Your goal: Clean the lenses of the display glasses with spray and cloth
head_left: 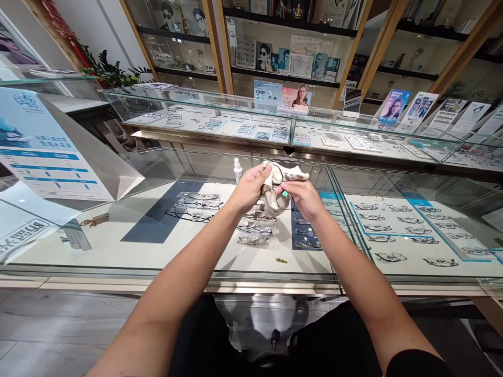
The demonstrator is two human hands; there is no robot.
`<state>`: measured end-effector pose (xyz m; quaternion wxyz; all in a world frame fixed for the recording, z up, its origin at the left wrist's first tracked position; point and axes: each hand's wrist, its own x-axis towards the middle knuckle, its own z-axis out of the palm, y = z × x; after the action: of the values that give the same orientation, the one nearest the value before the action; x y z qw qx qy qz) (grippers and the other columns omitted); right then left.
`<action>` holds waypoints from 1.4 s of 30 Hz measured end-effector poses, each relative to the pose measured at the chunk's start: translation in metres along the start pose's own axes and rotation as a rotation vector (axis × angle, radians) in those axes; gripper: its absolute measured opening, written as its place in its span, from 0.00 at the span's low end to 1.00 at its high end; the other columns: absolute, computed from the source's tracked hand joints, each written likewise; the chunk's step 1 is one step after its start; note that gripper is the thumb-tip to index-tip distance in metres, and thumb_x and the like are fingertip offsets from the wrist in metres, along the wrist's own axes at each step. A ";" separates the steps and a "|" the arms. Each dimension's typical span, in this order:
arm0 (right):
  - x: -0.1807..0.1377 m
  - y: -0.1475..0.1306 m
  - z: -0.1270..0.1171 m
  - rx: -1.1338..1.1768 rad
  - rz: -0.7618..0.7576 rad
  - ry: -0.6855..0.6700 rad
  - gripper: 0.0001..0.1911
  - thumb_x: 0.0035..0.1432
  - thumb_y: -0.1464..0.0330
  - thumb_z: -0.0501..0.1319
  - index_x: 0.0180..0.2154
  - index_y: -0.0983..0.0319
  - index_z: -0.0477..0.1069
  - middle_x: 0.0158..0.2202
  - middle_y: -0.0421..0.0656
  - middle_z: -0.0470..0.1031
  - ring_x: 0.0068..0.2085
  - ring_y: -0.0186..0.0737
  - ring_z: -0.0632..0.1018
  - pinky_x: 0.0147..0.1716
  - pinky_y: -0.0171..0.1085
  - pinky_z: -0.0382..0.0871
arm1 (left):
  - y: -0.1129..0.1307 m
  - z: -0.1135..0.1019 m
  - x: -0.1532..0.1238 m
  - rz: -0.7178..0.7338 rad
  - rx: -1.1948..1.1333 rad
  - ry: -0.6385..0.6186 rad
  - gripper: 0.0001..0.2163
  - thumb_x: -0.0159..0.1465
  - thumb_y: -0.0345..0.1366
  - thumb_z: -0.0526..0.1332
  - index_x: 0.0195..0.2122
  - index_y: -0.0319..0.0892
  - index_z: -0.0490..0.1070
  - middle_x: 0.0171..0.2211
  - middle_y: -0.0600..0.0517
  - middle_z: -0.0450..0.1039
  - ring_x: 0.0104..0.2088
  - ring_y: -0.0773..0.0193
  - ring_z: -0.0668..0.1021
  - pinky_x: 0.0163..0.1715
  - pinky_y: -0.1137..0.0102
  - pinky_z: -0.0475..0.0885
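Above a glass display counter [165,262] I hold a pair of thin dark-framed glasses [280,184] wrapped in a cream cleaning cloth [271,198]. My left hand [249,187] pinches the cloth over the left part of the frame, fingers closed. My right hand [301,199] grips the frame and cloth from the right, fingers closed. A small white spray bottle [238,170] stands on the glass just left of my left hand.
Several glasses frames [255,228] lie inside the case under the glass. A slanted printed sign [43,152] stands at the left. A second glass counter [291,123] and wall shelves with pictures and leaflets [422,107] lie beyond. A small brass piece [281,260] lies near the front.
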<state>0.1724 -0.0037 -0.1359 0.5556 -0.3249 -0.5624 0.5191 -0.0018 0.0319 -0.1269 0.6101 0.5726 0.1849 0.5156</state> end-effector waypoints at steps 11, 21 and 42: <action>0.003 0.008 0.000 0.045 -0.025 -0.072 0.16 0.55 0.53 0.75 0.27 0.59 0.83 0.30 0.43 0.81 0.39 0.42 0.80 0.45 0.39 0.74 | -0.001 0.004 -0.003 0.070 0.081 -0.023 0.24 0.58 0.51 0.82 0.38 0.40 0.75 0.22 0.55 0.75 0.22 0.70 0.75 0.25 0.76 0.69; 0.002 0.008 -0.001 0.002 -0.042 -0.031 0.16 0.55 0.53 0.74 0.28 0.59 0.85 0.31 0.43 0.82 0.39 0.42 0.79 0.45 0.40 0.73 | -0.009 0.004 0.001 0.091 0.026 0.091 0.28 0.58 0.63 0.77 0.32 0.41 0.73 0.22 0.54 0.74 0.21 0.69 0.74 0.23 0.74 0.70; 0.005 0.013 -0.006 -0.049 -0.040 0.033 0.19 0.56 0.49 0.73 0.30 0.59 0.84 0.34 0.43 0.81 0.40 0.41 0.76 0.46 0.40 0.71 | -0.020 0.012 0.004 0.019 -0.094 0.304 0.24 0.67 0.59 0.73 0.38 0.40 0.76 0.28 0.51 0.81 0.29 0.64 0.82 0.33 0.72 0.77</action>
<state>0.1744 0.0057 -0.1471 0.5670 -0.3356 -0.5719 0.4887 0.0179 0.0333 -0.1399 0.5963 0.4602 0.2454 0.6102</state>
